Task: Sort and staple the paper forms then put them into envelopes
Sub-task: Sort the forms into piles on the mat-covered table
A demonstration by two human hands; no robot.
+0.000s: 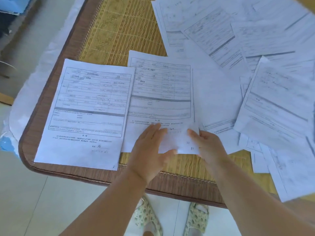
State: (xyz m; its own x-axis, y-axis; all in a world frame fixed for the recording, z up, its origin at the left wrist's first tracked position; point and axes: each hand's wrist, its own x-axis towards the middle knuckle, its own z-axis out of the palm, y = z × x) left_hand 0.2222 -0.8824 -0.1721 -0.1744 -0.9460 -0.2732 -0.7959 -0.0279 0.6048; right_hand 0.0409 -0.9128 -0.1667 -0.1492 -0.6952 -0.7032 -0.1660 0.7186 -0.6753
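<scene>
I was early in the sorting: one form [87, 113] lay set apart on the table [119, 31], my left hand [150, 147] pressed flat-fingered on a second form [162, 92], my right hand [208, 143] pinched its lower edge. Loose forms [255, 48] remained; no stapler or envelopes showed.

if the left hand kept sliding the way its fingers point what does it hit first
Probably the right hand: the left hand lies flat on the middle form, fingers aimed up and right toward it, though its heading is hard to judge.
</scene>
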